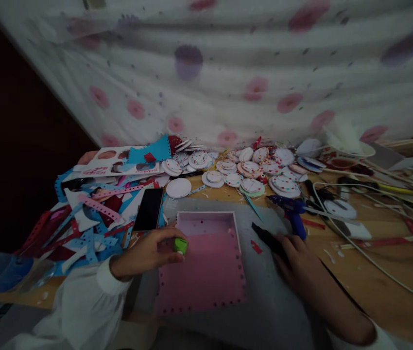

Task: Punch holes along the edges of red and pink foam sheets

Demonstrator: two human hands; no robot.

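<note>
Nearest, a grey mat (261, 301) covered part of the wooden table (392, 291), and on it lay a pink sheet (202, 282) with rows of small holes along its near and right edges. The sheet overlapped the near part of a shallow pale box (237, 233), whose far inside stayed uncovered. The left hand (143, 253), in a white sleeve, pinched a small green object (180, 245) between thumb and fingers, above the left side of the sheet. To the right of the sheet, the right hand (296, 260) was closed around the rear of a dark tool (265, 237), its tip pointing away and to the left; blur hid the tool's exact kind. A red scrap (256, 247) lay between box and tool. At far left sat a clear plastic bottle (13, 272) with a blue label, beside a heap of punched strips (97, 209) in red, pink and blue. Further off, a black phone (148, 209) lay left of the box, and a blue glue gun (294, 211) lay beyond the right hand, near a pale cable (341, 233). Behind them, round white discs (252, 186), many dotted with colour, spread in piles before a flowered curtain (221, 63).
</note>
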